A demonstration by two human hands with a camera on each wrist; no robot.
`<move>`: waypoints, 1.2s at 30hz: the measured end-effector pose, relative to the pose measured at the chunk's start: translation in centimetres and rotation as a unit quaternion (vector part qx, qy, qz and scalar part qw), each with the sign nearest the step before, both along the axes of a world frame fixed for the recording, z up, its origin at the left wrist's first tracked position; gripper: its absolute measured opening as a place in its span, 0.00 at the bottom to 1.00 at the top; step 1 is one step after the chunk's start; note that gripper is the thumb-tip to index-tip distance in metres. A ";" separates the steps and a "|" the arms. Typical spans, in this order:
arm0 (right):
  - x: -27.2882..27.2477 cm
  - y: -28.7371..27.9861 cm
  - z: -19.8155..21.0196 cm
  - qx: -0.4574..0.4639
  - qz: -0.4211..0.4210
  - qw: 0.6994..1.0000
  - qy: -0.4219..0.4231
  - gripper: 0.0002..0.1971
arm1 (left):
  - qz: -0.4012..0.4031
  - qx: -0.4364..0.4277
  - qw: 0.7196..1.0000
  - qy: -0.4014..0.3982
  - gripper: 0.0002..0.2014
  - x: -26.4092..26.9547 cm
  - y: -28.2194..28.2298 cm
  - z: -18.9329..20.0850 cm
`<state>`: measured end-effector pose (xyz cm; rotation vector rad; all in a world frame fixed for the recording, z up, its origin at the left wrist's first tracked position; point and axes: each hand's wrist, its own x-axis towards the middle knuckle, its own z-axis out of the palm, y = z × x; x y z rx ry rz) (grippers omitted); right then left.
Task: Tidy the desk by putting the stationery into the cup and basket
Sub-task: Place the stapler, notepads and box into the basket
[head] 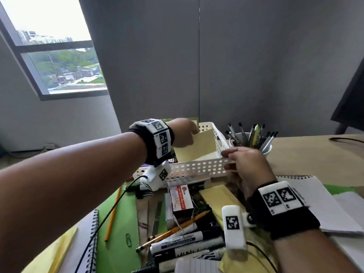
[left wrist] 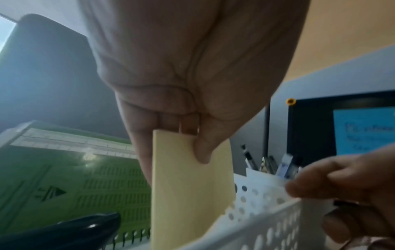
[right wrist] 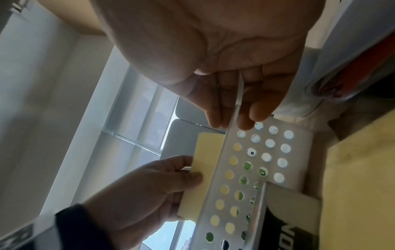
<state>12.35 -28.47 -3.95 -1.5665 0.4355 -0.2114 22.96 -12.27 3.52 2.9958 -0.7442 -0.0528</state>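
Observation:
My left hand [head: 186,134] pinches the top edge of a pale yellow sticky-note pad [head: 195,146], which stands upright with its lower part inside the white perforated basket [head: 189,169]. In the left wrist view the thumb and fingers clamp the pad [left wrist: 190,189] above the basket wall [left wrist: 267,225]. My right hand [head: 238,160] grips the basket's right front rim, thumb inside and fingers outside, as the right wrist view shows with the rim [right wrist: 239,94] between them. A white cup [head: 266,149] full of pens stands just right of the basket.
Markers [head: 177,240], pencils [head: 173,230], a small box [head: 180,200], a steel ruler and another yellow pad [head: 216,198] lie heaped in front of the basket. Spiral notebooks [head: 323,201] lie right and left. A green folder [head: 118,223] lies under the pile.

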 end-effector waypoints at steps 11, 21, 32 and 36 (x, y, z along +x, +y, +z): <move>0.4 -0.2 -0.3 -0.009 -0.006 1.000 -0.014 0.17 | -0.035 0.226 0.973 0.029 0.23 2.2 -1.2 -1.6; 0.3 -0.3 -0.4 -0.021 -0.003 1.000 -0.016 0.17 | -0.035 0.275 0.953 0.126 0.20 1.6 0.6 -0.1; -0.2 -0.2 0.2 -0.014 0.006 1.000 -0.018 0.15 | -0.001 0.157 0.965 0.209 0.24 -0.9 -0.2 0.2; -0.1 0.0 0.0 -0.017 0.002 1.000 -0.015 0.15 | 0.043 0.019 0.973 0.228 0.09 0.0 1.2 0.3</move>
